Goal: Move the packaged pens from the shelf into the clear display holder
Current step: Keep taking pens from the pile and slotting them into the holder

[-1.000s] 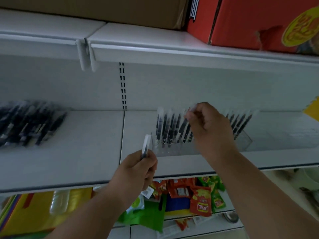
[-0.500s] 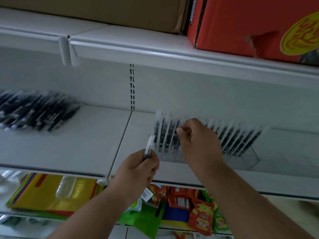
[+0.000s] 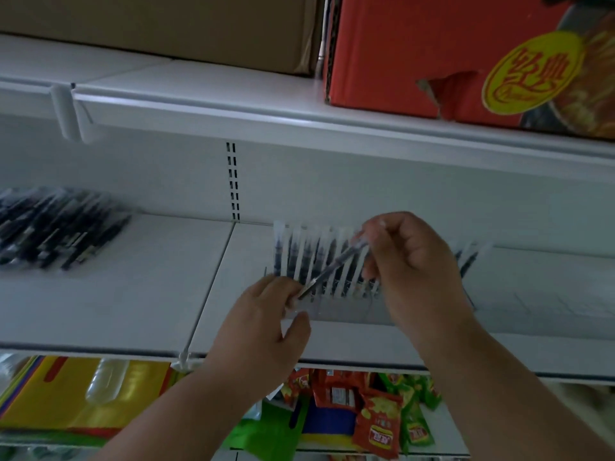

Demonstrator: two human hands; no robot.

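We face a white metal shelf (image 3: 109, 294), with another white shelf (image 3: 199, 104) above it carrying a brown cardboard box (image 3: 159, 24) and a red printed carton (image 3: 466, 54) at its right end. On the lower tier below the front edge we see yellow packets (image 3: 76, 394) to the left and red and green snack sachets (image 3: 376, 414) in the middle.

Towards the left end of the middle shelf lies a loose heap of packaged black pens (image 3: 56, 227), blurred in our view. Right of the shelf's centre seam stands the clear display holder (image 3: 332, 311), near the front edge, with a row of packaged pens (image 3: 299, 254) upright in it, leaning slightly back.

In front of that row we hold a single packaged pen (image 3: 332, 264) slantwise between both hands, above the holder. Our right hand (image 3: 409, 261) pinches the upper end of its wrapper between thumb and curled fingers (image 3: 376, 227). Our left hand (image 3: 266, 321) touches the lower end with its fingertips, thumb spread apart below; we cannot tell how firmly it grips, as the fingers (image 3: 293, 294) blur there.
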